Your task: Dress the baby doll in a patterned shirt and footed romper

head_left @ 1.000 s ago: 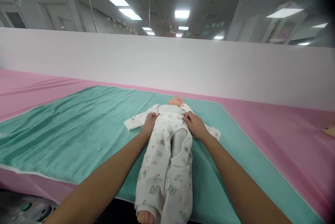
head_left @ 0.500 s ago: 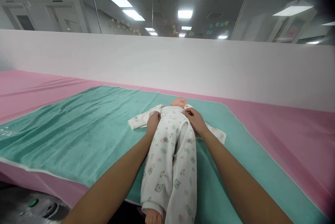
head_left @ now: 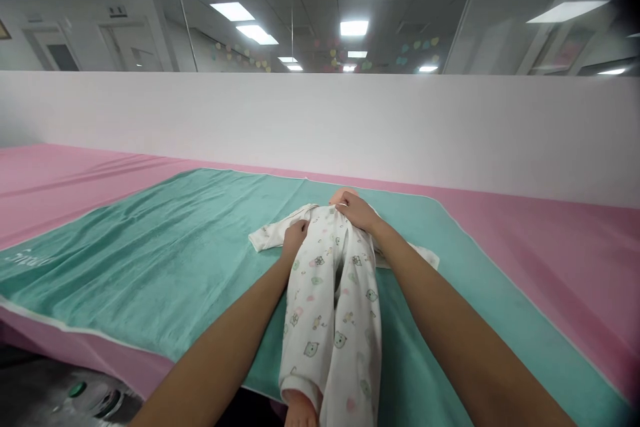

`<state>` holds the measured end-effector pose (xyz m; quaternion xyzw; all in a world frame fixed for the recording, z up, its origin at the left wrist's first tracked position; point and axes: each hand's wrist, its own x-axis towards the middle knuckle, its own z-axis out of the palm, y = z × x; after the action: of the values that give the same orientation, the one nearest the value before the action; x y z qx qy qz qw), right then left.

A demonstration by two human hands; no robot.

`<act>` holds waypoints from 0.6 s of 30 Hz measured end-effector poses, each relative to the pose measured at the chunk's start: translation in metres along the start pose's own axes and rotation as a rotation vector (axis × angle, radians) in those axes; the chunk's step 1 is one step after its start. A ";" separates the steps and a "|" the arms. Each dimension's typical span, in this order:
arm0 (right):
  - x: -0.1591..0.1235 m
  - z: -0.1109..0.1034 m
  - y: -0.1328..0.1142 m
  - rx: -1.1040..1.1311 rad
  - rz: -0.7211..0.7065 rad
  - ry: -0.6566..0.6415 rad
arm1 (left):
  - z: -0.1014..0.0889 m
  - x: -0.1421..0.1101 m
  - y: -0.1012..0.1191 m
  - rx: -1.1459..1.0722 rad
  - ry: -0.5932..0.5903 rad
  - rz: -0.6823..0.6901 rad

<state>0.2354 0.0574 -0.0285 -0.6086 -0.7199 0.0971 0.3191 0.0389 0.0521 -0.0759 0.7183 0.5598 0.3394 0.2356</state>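
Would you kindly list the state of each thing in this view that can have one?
Baby doll: lying on its back, head away from the camera, one bare foot showing.
Printed romper: on the doll, front partly open.
Teal towel: spread flat under the doll.
Left hand: pinching the romper's edge.
Right hand: pinching the romper near the collar.

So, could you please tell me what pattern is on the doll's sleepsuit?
White sleepsuit with small pastel animal faces and hearts, seen in the head view.
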 end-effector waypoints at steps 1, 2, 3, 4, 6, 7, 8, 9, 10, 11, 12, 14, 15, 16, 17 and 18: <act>0.002 0.000 -0.002 0.010 -0.007 -0.021 | -0.001 0.000 0.001 -0.032 0.014 -0.032; 0.002 -0.002 -0.004 0.024 -0.018 -0.058 | -0.003 0.000 0.002 -0.072 0.019 -0.055; 0.003 -0.004 -0.008 0.034 -0.026 -0.109 | -0.004 0.000 0.003 -0.117 0.014 -0.066; 0.003 -0.007 -0.012 0.035 -0.032 -0.167 | -0.004 0.000 0.004 -0.159 -0.001 -0.065; 0.005 -0.013 -0.021 -0.006 -0.044 -0.280 | -0.005 0.001 0.004 -0.205 -0.037 -0.033; 0.007 -0.014 -0.026 -0.047 -0.048 -0.318 | -0.006 0.001 0.003 -0.197 -0.042 -0.011; 0.009 -0.014 -0.030 -0.088 -0.053 -0.343 | -0.006 0.000 0.002 -0.183 -0.037 0.004; 0.011 -0.012 -0.033 -0.124 -0.054 -0.353 | -0.006 0.001 0.001 -0.166 -0.028 0.017; 0.014 -0.009 -0.035 -0.154 -0.043 -0.348 | -0.006 0.001 0.000 -0.152 -0.018 0.030; 0.017 -0.005 -0.036 -0.178 -0.022 -0.330 | -0.006 0.001 -0.002 -0.142 -0.006 0.038; 0.020 0.000 -0.037 -0.196 0.008 -0.299 | -0.006 0.001 -0.003 -0.132 0.010 0.042; 0.024 0.010 -0.037 -0.227 0.078 -0.215 | -0.005 0.003 -0.007 -0.089 0.052 0.039; 0.025 0.015 -0.038 -0.238 0.110 -0.168 | -0.005 0.004 -0.008 -0.052 0.074 0.034; 0.024 0.018 -0.038 -0.244 0.135 -0.120 | -0.005 0.004 -0.010 -0.010 0.095 0.030; 0.021 0.020 -0.039 -0.246 0.151 -0.076 | -0.006 0.004 -0.010 0.032 0.113 0.030; 0.015 0.020 -0.041 -0.248 0.161 -0.038 | -0.008 0.003 -0.010 0.064 0.129 0.038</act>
<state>0.1896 0.0667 -0.0174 -0.6973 -0.6811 0.0443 0.2190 0.0270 0.0575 -0.0777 0.7127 0.5705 0.3713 0.1694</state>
